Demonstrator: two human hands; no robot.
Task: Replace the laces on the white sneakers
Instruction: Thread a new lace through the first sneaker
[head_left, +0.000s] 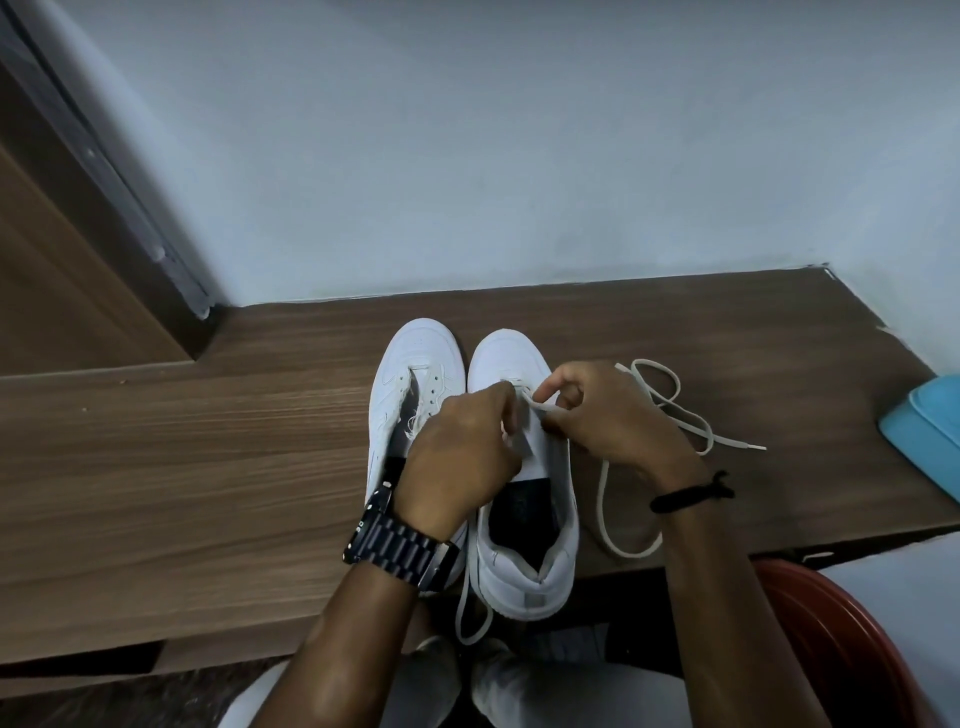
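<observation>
**Lacing position: right sneaker, front eyelets**

The right sneaker (524, 499) stands upright on the wooden table (208, 467), toe toward the wall (519, 156), heel just past the near table edge. The left sneaker (410, 384) stands touching it on the left, unlaced, tongue exposed.

The right hand (618, 415) pinches the lace (540, 410) with curled fingers (558, 382) over the front eyelets. The left hand (457, 452) is curled over the same area; its fingertips are hidden, so what it grips cannot be told.

The lace trails right of the shoe in loose loops (670, 395), its tip (753, 446) lying on the table. Another run hangs over the near edge (470, 613).

Surroundings: the wall closes off the far side. A blue object (930, 431) sits at the right table edge, well apart from the loops. A red rim (831, 639) lies below right. A wooden door (62, 270) stands at far left. Open table surface extends left of the sneakers.
</observation>
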